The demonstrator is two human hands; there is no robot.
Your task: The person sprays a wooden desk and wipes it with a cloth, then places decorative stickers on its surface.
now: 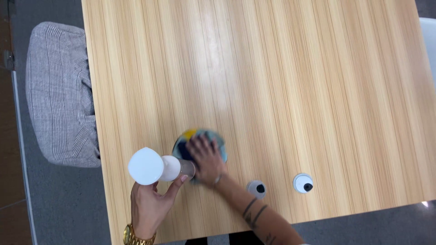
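A blue and yellow cloth [200,141] lies bunched on the wooden surface [295,90], near its front edge, and the right hand [206,159] presses flat on top of it. The cloth looks soft and light; it would likely fold and slide easily under the palm, so a flat, spread hand seems a better hold than a pinch. The right fingers [198,147] are splayed wide over it, grasping nothing — only bearing down. The left hand [150,202], with a gold watch at the wrist, holds a white spray bottle [156,168] tipped on its side, its nozzle end toward the cloth. That bottle appears rigid, smooth plastic and probably light; the left fingers curl around it from below, closed on its body. Two small white caps with dark centres [303,183] stand to the right, apart from the hands. A grey checked chair [59,95] sits beside the surface's left edge.
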